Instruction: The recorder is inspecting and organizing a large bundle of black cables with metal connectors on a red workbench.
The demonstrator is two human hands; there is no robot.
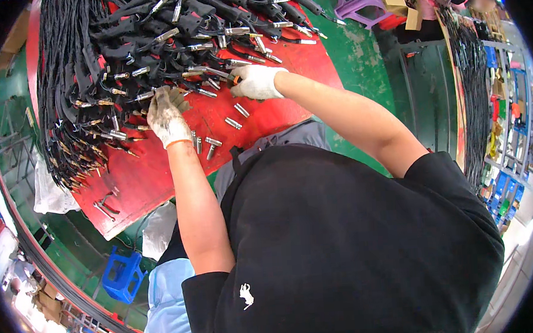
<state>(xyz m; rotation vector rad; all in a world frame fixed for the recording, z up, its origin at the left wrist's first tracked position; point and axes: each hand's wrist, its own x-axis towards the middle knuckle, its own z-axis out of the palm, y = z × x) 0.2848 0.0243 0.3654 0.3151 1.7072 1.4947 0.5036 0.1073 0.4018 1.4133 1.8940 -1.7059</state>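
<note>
My left hand (169,117), in a soiled white glove, has its fingers curled in at the front edge of a heap of black welding torches (202,18) with silver metal ends. What its fingertips grip is hidden. My right hand (258,83), gloved in cleaner white, is closed round a tool with a black-and-orange handle (235,80); the tool's kind is unclear. Between and below the hands, loose silver metal sleeves (233,123) lie on the red tabletop (139,183), with several more (212,142) beside my left wrist.
Pliers (105,207) lie at the table's near left corner. Black cables (65,69) run along its left side. Beyond the right side stand a purple stool (360,1) and another bench hung with black cables (471,68). A blue stool (122,275) is on the green floor at lower left.
</note>
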